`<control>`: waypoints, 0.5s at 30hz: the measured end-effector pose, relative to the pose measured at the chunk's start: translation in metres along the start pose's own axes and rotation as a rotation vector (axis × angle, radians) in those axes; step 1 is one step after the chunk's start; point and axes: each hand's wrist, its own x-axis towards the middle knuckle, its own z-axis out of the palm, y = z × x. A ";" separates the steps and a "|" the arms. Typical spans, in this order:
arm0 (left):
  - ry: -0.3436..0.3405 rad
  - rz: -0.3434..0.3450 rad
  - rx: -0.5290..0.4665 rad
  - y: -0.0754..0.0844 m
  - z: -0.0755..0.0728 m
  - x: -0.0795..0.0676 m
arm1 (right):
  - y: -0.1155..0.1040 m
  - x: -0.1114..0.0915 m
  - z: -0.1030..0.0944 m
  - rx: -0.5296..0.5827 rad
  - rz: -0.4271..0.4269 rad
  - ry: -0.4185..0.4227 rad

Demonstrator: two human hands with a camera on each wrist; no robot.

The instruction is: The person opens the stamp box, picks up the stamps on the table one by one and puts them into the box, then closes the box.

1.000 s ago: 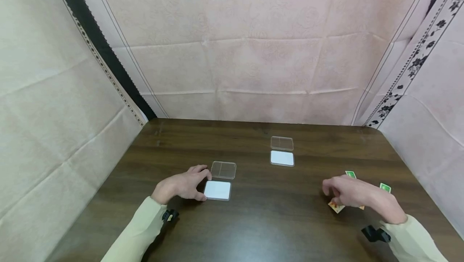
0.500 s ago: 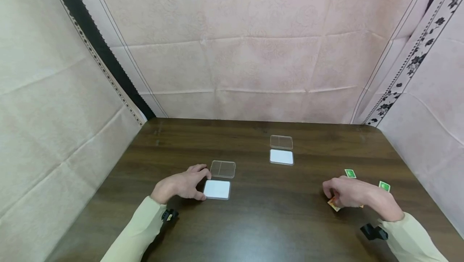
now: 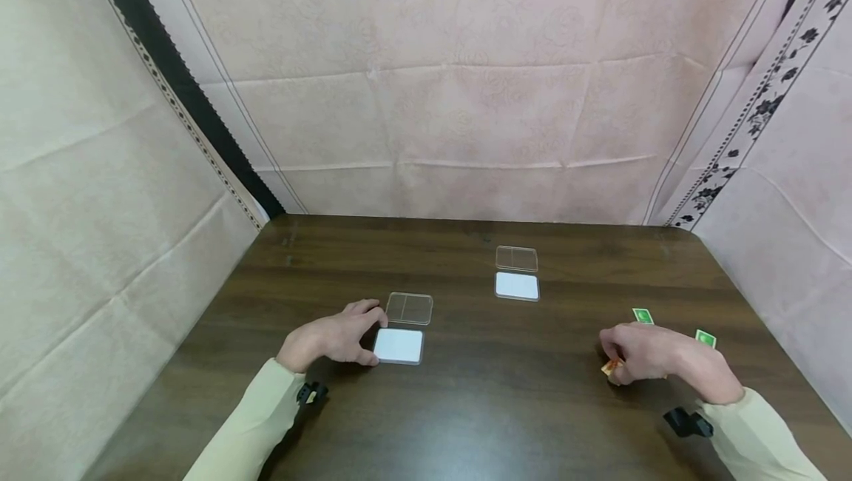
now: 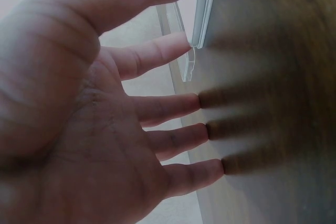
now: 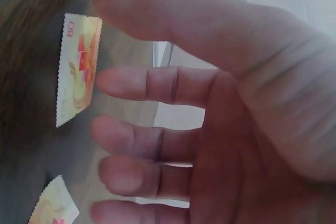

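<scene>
Orange-and-yellow stamp [image 5: 79, 66] lies just beside the fingers [image 5: 123, 83] of the right hand [image 5: 226, 114].

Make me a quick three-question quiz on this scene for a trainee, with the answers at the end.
1. How many green stamps show in the head view?
2. True or false: the left hand is beside the plastic case nearer the person.
3. In the right wrist view, what edge does the upper yellow-and-orange postage stamp have? A) smooth B) perforated C) black-bordered

Key: 1. Two. 2. True. 3. B.
</scene>
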 end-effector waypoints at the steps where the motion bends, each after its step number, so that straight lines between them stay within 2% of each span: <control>1: -0.001 -0.002 -0.001 0.000 0.000 0.000 | 0.000 0.000 0.000 -0.006 -0.001 0.003; 8: -0.004 -0.008 -0.003 0.001 -0.001 0.000 | -0.002 0.003 0.000 0.016 0.052 -0.035; 15: -0.002 -0.004 -0.003 0.001 -0.001 0.000 | -0.001 0.004 0.001 0.015 0.053 -0.033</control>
